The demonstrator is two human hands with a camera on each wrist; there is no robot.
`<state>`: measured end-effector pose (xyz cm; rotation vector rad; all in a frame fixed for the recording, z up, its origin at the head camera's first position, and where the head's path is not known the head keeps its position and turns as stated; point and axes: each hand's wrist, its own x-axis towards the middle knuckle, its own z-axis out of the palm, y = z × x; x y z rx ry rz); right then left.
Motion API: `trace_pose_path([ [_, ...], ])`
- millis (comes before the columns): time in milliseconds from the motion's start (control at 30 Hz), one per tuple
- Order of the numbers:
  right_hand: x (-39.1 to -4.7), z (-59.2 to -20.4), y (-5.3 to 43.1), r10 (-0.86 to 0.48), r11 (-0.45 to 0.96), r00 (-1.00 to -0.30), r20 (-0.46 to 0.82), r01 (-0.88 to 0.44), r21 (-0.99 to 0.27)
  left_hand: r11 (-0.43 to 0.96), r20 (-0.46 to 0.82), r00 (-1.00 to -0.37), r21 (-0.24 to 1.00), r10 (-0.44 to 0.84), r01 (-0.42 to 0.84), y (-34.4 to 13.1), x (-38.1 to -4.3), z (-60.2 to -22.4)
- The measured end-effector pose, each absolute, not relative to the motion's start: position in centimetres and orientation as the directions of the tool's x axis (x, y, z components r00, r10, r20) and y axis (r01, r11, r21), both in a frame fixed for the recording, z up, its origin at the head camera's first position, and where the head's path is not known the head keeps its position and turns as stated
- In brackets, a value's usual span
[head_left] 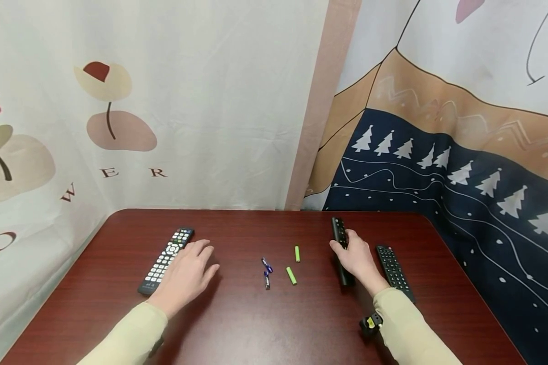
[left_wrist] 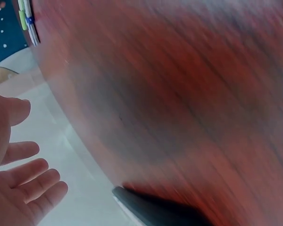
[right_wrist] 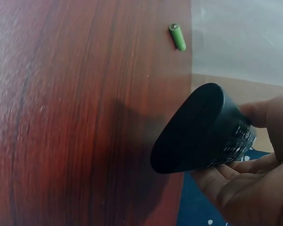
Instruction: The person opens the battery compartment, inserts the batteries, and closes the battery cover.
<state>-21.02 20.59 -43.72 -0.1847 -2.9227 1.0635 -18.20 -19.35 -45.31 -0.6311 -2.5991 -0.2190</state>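
Note:
My right hand [head_left: 358, 258] grips a black remote control [head_left: 340, 234] by its sides, thumb on one side and fingers on the other. In the right wrist view that remote [right_wrist: 191, 134] is tilted, with one smooth end towards the camera and its buttons partly hidden by the hand. My left hand [head_left: 187, 276] hovers with spread, relaxed fingers beside a dark remote with white buttons [head_left: 164, 261], covering part of it in the head view. Nothing is between the left fingers [left_wrist: 37, 181] in the left wrist view.
Two green batteries [head_left: 292, 275] and two blue-and-silver batteries [head_left: 267, 264] lie mid-table. Another black remote [head_left: 395, 268] lies right of my right hand. The reddish-brown table [head_left: 237, 324] meets a pale curtain [head_left: 219, 126] behind and a patterned one [head_left: 438, 177] at right.

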Motion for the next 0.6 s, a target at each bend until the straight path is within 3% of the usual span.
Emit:
trace_pose_path([
  [600, -21.0, -44.3, 20.8, 0.118, 0.883, -0.993, 0.006, 0.102, -0.458, 0.922, 0.443, -0.835, 0.045, 0.327, 0.385, -22.8, -18.7, -45.0],
])
